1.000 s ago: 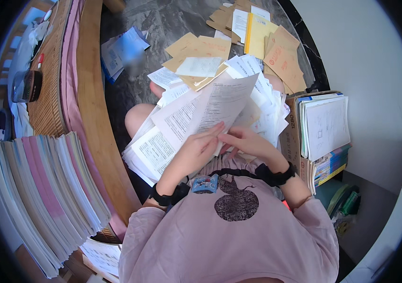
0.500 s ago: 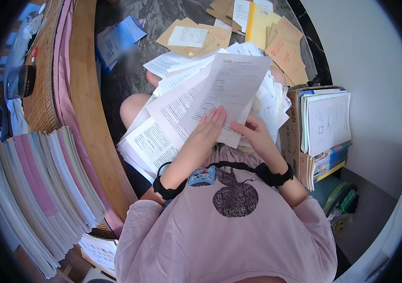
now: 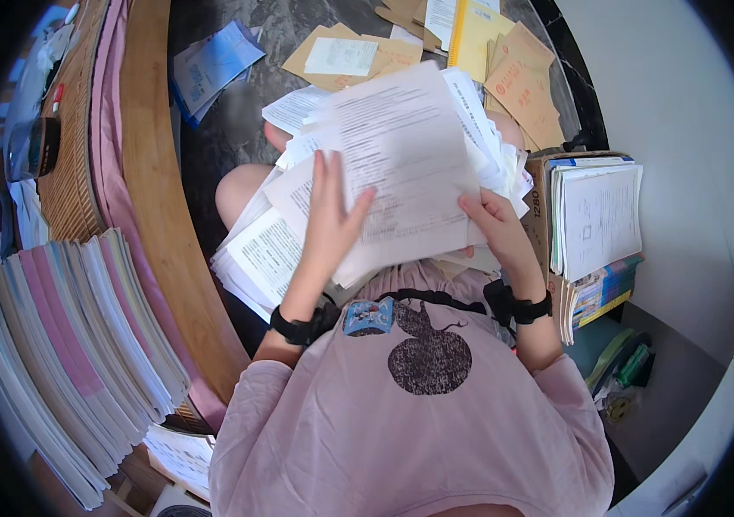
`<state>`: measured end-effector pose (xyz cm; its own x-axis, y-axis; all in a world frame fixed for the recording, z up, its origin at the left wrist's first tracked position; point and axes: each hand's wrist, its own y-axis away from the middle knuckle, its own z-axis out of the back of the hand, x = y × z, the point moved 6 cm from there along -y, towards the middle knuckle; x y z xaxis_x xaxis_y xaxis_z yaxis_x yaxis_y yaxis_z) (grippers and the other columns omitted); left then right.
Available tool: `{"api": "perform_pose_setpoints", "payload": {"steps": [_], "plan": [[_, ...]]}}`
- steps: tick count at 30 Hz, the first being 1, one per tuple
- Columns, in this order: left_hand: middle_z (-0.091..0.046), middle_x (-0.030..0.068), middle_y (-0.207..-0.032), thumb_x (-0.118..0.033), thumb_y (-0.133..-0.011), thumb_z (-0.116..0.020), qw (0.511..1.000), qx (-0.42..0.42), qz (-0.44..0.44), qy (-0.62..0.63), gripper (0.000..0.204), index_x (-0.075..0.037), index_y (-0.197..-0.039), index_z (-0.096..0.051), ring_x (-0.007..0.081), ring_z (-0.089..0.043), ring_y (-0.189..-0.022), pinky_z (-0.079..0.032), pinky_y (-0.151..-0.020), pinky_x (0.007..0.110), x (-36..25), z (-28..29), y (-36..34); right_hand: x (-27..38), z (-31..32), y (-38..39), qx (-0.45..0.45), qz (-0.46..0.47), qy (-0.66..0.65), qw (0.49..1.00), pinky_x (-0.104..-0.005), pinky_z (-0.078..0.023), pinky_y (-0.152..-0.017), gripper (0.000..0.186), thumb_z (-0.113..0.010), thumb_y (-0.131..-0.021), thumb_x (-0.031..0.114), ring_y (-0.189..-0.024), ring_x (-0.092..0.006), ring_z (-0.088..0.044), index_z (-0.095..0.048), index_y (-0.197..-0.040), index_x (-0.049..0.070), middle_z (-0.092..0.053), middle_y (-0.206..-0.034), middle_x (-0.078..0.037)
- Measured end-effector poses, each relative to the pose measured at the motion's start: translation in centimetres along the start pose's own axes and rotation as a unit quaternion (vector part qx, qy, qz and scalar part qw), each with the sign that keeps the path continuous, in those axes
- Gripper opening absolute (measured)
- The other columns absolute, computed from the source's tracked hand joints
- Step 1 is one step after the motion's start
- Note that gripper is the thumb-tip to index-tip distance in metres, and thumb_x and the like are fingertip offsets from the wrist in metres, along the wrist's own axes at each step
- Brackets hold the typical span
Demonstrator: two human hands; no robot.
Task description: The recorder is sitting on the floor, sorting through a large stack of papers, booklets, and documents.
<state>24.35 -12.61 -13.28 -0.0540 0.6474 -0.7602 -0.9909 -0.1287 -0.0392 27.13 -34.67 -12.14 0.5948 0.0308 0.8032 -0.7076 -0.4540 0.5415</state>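
Pinching the printed sheet (image 3: pixel 410 146) by its right edge with the right hand (image 3: pixel 494 226), pressing with the thumb in front and curling with the fingers behind. Spreading the left hand (image 3: pixel 328 215) wide near the sheet's left side, reaching upward with straight fingers and over the printed face with the thumb; too blurred there to tell about any grip. Holding the sheet at the centre of the frame, slightly tilted, above a fanned pile of loose papers (image 3: pixel 265 256) over the lap. Wearing a black band (image 3: pixel 294 327) on the left wrist and another black band (image 3: pixel 529 308) on the right, plus a pink shirt (image 3: pixel 410 448) at the bottom of the frame. Farther out, at the top centre, to be seen on dark flooring (image 3: pixel 251 142): a brown envelope (image 3: pixel 397 59) under a white slip (image 3: pixel 341 57). At the upper right, a yellow notebook (image 3: pixel 473 43) beside more brown envelopes (image 3: pixel 524 82). At the upper left, blue booklets (image 3: pixel 216 67). At the right, a cardboard box (image 3: pixel 539 207) beside stacked papers (image 3: pixel 598 215). At the lower left, a tall row of books (image 3: pixel 83 345) beside a wooden edge (image 3: pixel 156 172).
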Motion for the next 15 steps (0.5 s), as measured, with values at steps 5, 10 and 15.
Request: {"api": "perform_pose_setpoints", "payload": {"steps": [5,10,15], "plan": [[-0.035,0.0319,-0.125,-0.014,-0.080,-0.061,0.848,-0.001,0.292,0.443,0.085,0.003,-0.135,0.001,0.0316,-0.044,-0.113,-0.041,-0.090,0.034,2.4,-0.1,-0.3,-0.4,0.2,-0.2,0.017,-0.020,0.037,0.999,-0.0205,-0.043,-0.043,0.025,-0.050,-0.089,0.019,-0.052,-0.0099,-0.056,-0.053,-0.104,-0.002,-0.061,-0.073,-0.006],[-0.057,0.0161,-0.105,-0.007,-0.086,-0.052,0.774,0.067,0.295,0.557,0.043,0.006,-0.124,-0.036,0.0182,-0.059,-0.090,-0.048,-0.077,0.026,3.1,-0.8,-0.1,-0.5,-0.1,-0.6,-0.041,0.072,-0.008,0.997,-0.0205,-0.045,-0.047,0.036,-0.052,-0.087,0.014,-0.060,-0.0082,-0.057,-0.043,-0.119,-0.001,-0.062,-0.081,-0.006],[-0.060,0.0114,-0.101,-0.007,-0.087,-0.051,0.837,-0.038,0.241,0.491,0.024,0.005,-0.107,-0.052,0.0141,-0.058,-0.087,-0.046,-0.075,0.024,2.6,0.4,0.1,-1.4,0.2,-1.2,-0.016,0.031,0.046,0.998,-0.0200,-0.046,-0.062,0.040,-0.052,-0.086,0.011,-0.073,-0.0067,-0.058,-0.041,-0.123,0.000,-0.062,-0.086,-0.006]]}}
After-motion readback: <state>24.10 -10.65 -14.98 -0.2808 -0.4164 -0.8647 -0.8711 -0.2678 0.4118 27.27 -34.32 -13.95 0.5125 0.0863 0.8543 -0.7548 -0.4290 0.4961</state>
